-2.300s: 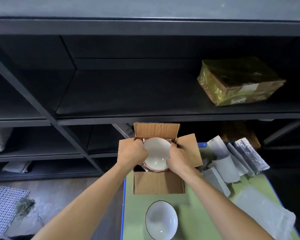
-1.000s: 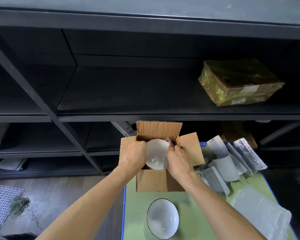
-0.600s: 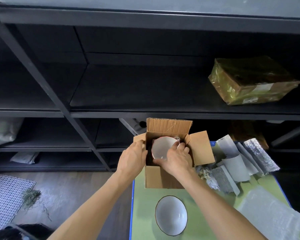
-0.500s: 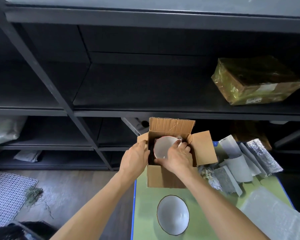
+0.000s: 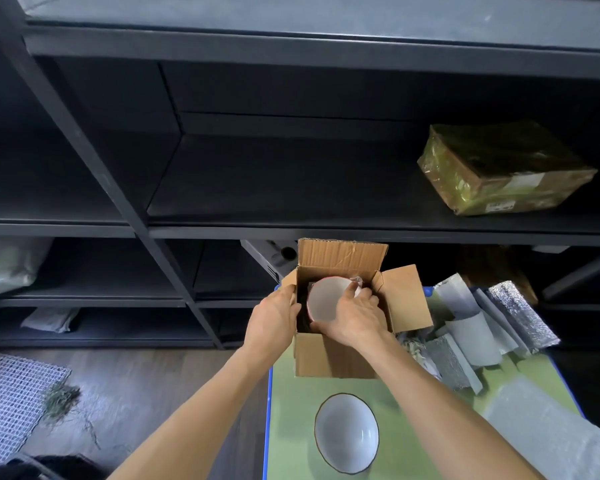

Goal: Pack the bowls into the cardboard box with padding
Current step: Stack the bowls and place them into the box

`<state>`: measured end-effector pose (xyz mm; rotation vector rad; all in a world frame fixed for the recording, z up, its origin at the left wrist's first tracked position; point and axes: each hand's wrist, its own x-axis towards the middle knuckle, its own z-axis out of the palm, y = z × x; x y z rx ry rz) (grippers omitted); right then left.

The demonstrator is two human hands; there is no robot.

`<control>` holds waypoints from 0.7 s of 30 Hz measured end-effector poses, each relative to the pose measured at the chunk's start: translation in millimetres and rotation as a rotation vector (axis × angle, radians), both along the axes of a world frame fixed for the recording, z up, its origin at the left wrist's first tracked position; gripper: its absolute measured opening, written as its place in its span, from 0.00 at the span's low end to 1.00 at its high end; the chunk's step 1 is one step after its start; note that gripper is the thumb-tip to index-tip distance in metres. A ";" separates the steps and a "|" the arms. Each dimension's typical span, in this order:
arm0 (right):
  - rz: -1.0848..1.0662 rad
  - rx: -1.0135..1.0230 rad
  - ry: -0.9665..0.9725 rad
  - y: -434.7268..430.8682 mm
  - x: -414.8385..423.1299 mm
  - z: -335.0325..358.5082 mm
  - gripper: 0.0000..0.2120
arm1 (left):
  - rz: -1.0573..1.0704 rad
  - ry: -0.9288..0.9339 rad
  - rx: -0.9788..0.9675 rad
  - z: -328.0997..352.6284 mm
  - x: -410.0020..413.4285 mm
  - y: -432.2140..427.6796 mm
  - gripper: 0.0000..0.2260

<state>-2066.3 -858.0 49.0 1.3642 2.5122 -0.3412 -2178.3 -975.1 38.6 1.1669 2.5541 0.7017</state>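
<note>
White bowl [image 5: 323,303] in box [image 5: 326,358], held by right hand [image 5: 352,320].

Both bare forearms reach forward from the bottom of the view and converge, the wrists nearly straight. The left hand [image 5: 274,318] shows its back, with its fingers curled out of sight and its thumb lying along the left edge of the cardboard box [image 5: 329,358], gripping it. Just right of that thumb, the right hand [image 5: 352,317] lies palm-down, its fingers [image 5: 364,297] curled over the right rim of the tilted bowl [image 5: 326,303] and its thumb hooked at the near rim.
</note>
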 end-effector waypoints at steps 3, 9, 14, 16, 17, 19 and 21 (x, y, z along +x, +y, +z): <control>-0.023 -0.014 0.021 1.3 1.0 0.8 0.67 | -0.002 0.002 -0.011 2.9 0.1 -0.4 0.13; -0.021 -0.007 0.052 -3.0 7.9 0.7 0.61 | -0.045 0.034 -0.044 9.7 1.7 -4.4 0.11; 0.001 0.049 0.132 -7.9 25.4 5.3 0.44 | -0.139 0.092 -0.081 14.5 3.5 -18.6 0.16; 0.007 0.055 0.164 -12.0 34.2 9.1 0.38 | -0.136 0.095 -0.077 15.5 7.1 -25.7 0.17; 0.019 0.057 0.180 -14.3 39.1 11.4 0.34 | -0.133 0.090 -0.072 16.1 9.5 -29.1 0.17; 0.058 0.067 0.217 -19.3 49.9 16.1 0.27 | -0.146 0.097 -0.057 17.3 15.7 -35.8 0.17; 0.086 0.078 0.271 -25.6 62.2 20.1 0.20 | -0.161 0.095 -0.023 18.7 23.0 -42.5 0.16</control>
